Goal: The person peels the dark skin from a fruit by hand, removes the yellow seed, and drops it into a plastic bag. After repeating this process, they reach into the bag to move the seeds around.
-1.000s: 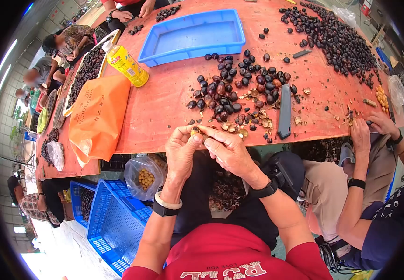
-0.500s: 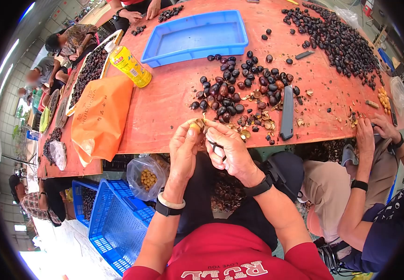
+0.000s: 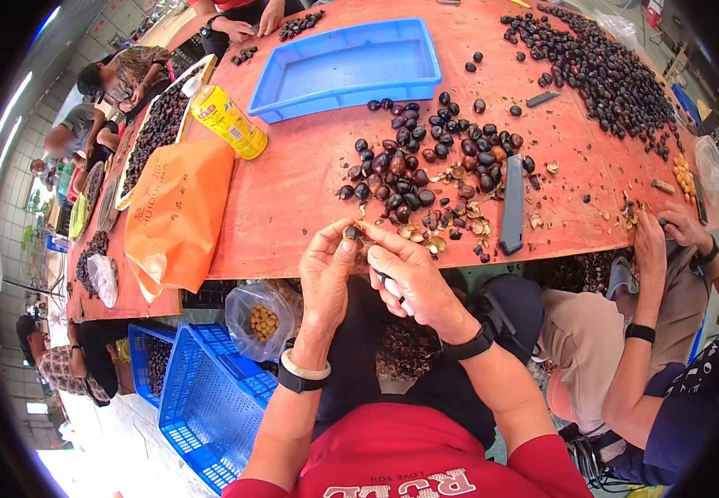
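My left hand pinches a dark nut between thumb and fingertips, just off the table's front edge. Close beside it on the right, my right hand is closed round a small tool with a white and black handle; its working end is hidden by the fingers. The fingertips of both hands meet at the nut. Beyond them on the red table lies a loose pile of dark nuts, with broken pale shells at its near side.
A blue tray, yellow bottle, orange bag and grey bar stand or lie on the table. Below are a bag of peeled kernels and blue crates. A co-worker's hands are at the right.
The nut between my fingertips now shows a dark side where a yellowish one showed before. My right hand has turned slightly and shifted a little right and down.
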A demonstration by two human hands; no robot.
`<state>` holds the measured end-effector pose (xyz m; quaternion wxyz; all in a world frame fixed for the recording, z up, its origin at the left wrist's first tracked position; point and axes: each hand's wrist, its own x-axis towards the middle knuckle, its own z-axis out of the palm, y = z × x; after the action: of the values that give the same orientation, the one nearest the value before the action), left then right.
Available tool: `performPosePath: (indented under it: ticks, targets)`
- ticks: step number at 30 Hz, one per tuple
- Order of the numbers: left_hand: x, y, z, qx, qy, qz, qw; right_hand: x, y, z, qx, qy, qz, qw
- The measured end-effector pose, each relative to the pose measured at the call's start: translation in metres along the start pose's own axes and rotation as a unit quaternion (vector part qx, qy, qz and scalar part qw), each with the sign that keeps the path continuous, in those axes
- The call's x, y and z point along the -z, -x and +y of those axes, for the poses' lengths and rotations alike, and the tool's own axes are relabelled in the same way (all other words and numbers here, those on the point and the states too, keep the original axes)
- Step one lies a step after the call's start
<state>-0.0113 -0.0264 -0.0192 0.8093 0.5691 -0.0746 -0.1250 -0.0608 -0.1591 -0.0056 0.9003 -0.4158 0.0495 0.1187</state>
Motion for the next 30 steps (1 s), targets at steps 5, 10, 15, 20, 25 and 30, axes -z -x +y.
performPosePath:
  ticks: [5, 10, 15, 20, 25, 30]
  targets:
    - [-0.005, 0.002, 0.004, -0.013, -0.017, -0.004, 1.000, 0.001, 0.001, -0.004, -0.012, 0.015, 0.010, 1.000]
    - [0.002, 0.002, -0.003, -0.017, -0.025, 0.006, 1.000, -0.001, 0.002, -0.005, -0.009, 0.046, 0.001, 0.999]
    - [0.000, 0.002, -0.006, -0.030, -0.034, 0.014, 0.999, 0.000, -0.003, 0.008, 0.009, 0.010, 0.025, 1.000]
    - [-0.002, 0.004, -0.007, 0.000, -0.042, -0.006, 0.999, 0.005, -0.013, 0.009, 0.083, 0.078, 0.079, 0.990]
    - [-0.014, 0.006, 0.007, -0.004, 0.015, 0.019, 1.000, 0.009, -0.009, -0.010, 0.074, -0.075, 0.063, 0.992]
    - [0.028, -0.021, 0.001, -0.123, -0.146, 0.148, 0.971, 0.009, 0.004, -0.011, 0.011, 0.085, 0.050, 0.995]
